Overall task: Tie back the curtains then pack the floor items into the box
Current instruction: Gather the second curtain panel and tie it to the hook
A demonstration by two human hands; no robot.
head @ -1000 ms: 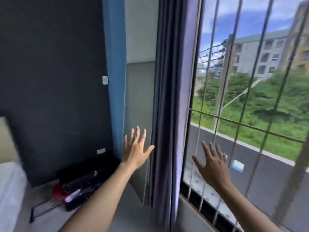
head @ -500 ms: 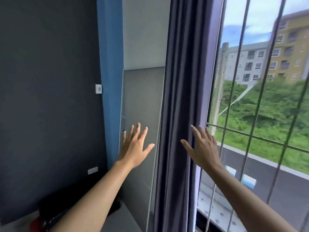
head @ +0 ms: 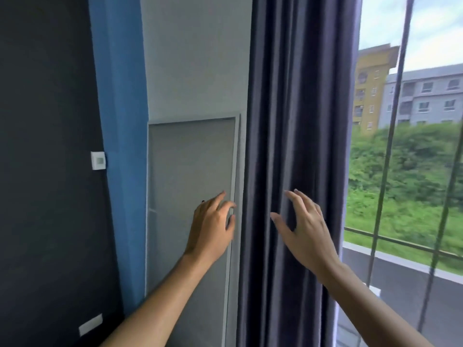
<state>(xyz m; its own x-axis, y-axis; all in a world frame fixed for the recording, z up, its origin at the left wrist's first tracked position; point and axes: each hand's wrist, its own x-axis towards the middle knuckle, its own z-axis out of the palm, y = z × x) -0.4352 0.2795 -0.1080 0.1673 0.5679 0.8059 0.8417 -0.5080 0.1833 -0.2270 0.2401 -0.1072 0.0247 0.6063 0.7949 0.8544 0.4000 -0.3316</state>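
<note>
A grey-purple curtain (head: 295, 121) hangs gathered in folds from top to bottom of the view, just left of the window. My left hand (head: 211, 227) is raised at the curtain's left edge, fingers curled and apart, holding nothing. My right hand (head: 304, 226) is raised in front of the curtain's right folds, fingers spread, close to the cloth without gripping it. No tie-back, box or floor items are in view.
A barred window (head: 400, 146) at the right looks onto greenery and buildings. Left of the curtain are a grey framed panel (head: 185, 171), a blue wall strip (head: 120, 121) and a dark wall with a small white switch (head: 98, 160).
The view has swung up and left, so the floor items have dropped out of sight. Both hands have closed in on the curtain, and the left fingers have curled.
</note>
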